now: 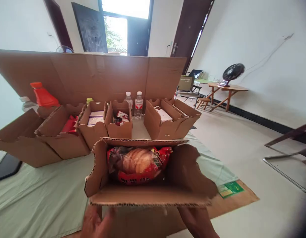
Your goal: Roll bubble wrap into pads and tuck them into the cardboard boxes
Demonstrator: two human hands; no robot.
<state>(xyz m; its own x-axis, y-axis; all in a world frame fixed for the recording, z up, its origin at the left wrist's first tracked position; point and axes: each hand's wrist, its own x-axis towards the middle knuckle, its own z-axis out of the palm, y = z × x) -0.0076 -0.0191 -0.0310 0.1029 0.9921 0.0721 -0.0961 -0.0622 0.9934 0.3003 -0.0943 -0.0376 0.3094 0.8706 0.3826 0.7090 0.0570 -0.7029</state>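
Observation:
A cardboard box [150, 195] with wavy-cut side walls is in front of me, its open top facing me. Inside lies a red, printed plastic food packet [140, 165] with a picture of something brown and ridged on it. My left hand [97, 220] is at the near wall's lower left, slightly blurred, thumb and fingers against the cardboard. On the lower right, my right hand [196, 219] grips the same box; its fingertips are hidden beneath it.
Behind stand several cardboard bins, one with a red packet [70, 125], one with white packs [95, 118]. Two water bottles [138, 105] and an orange bottle [44, 96] stand near a tall cardboard panel [113, 74]. A black device [6, 168] lies left; a fan [233, 71] stands far right.

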